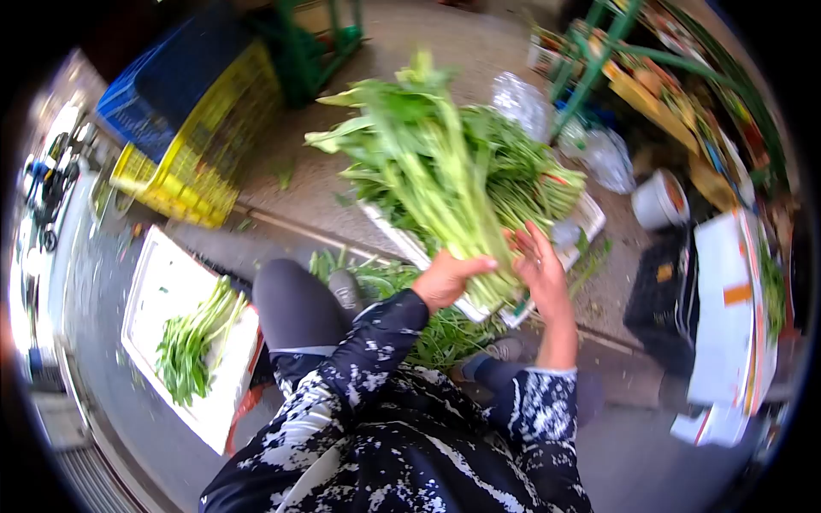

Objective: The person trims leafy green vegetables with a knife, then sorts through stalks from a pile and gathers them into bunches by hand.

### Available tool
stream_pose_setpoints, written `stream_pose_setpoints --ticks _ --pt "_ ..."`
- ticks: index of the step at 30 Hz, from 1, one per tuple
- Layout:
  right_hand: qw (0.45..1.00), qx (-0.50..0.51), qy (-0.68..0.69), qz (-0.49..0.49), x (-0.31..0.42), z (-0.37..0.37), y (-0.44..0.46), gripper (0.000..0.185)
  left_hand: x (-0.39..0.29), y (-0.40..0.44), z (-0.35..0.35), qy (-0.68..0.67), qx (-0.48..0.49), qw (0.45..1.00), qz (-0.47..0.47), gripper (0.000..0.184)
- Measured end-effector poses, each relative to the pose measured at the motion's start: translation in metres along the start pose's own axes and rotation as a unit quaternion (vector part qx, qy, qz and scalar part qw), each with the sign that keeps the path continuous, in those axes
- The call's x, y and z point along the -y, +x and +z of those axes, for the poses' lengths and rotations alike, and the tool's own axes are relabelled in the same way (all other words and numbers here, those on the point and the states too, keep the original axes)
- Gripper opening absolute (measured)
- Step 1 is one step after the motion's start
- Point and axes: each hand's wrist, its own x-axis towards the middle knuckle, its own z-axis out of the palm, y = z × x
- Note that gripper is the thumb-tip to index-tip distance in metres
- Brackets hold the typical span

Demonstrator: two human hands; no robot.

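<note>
A large bunch of leafy green vegetables with thick pale stems is held up in front of me, leaves pointing away. Around its stem end, on the left, my left hand is closed, thumb across the stems. My right hand is open on the other side, fingers stretched upward close beside the stem ends; whether it touches them I cannot tell. Behind and below the bunch, more greens with thin stems lie in a white foam box. Loose leaves are scattered between my feet.
On my left, a white foam tray bears a small bunch of greens. Yellow and blue crates stand beyond it. To the right are a white bucket, a black crate and a white box.
</note>
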Motion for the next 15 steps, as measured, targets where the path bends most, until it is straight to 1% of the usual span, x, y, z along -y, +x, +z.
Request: stream_pose_setpoints --ticks 1,2,3,4,5,6,7,9,10,12,13,15 --pt "0.988 0.066 -0.138 -0.030 0.015 0.009 0.000 0.099 -0.002 0.000 0.000 0.038 0.014 0.999 0.024 0.056" --pt "0.959 0.118 -0.258 -0.013 0.045 0.024 -0.002 0.109 0.002 -0.005 -0.005 0.075 -0.029 0.997 0.006 0.055" --pt "0.940 0.102 -0.325 -0.016 0.043 0.038 -0.002 0.111 -0.004 -0.010 -0.005 0.087 -0.034 0.996 0.002 0.055" --pt "0.926 0.075 -0.366 -0.048 0.026 0.043 0.002 0.113 -0.011 -0.015 -0.005 0.072 -0.039 0.997 0.000 0.056" --pt "0.934 0.050 -0.351 0.036 0.039 0.062 0.002 0.110 -0.014 -0.018 -0.004 0.039 -0.062 0.997 0.040 0.059" --pt "0.942 0.060 -0.329 -0.004 0.043 0.077 0.004 0.108 -0.018 -0.019 -0.009 0.070 -0.079 0.987 0.121 0.062" --pt "0.922 0.056 -0.378 -0.061 0.045 0.089 0.007 0.106 -0.026 -0.026 -0.011 0.079 -0.093 0.978 0.168 0.063" --pt "0.909 0.050 -0.392 -0.131 0.051 0.121 0.015 0.102 -0.046 -0.038 -0.022 0.070 -0.115 0.973 0.188 0.062" --pt "0.906 0.065 -0.393 -0.141 0.054 0.137 0.020 0.102 -0.058 -0.048 -0.029 0.069 -0.126 0.969 0.202 0.062" --pt "0.886 0.087 -0.389 -0.238 0.061 0.177 0.032 0.098 -0.087 -0.077 -0.048 0.149 -0.192 0.940 0.239 0.061" --pt "0.883 0.101 -0.386 -0.247 0.066 0.200 0.037 0.098 -0.103 -0.094 -0.054 0.183 -0.216 0.922 0.263 0.060" --pt "0.905 0.191 -0.284 -0.252 0.078 0.255 0.043 0.088 -0.126 -0.129 -0.073 0.241 -0.290 0.880 0.287 0.066"
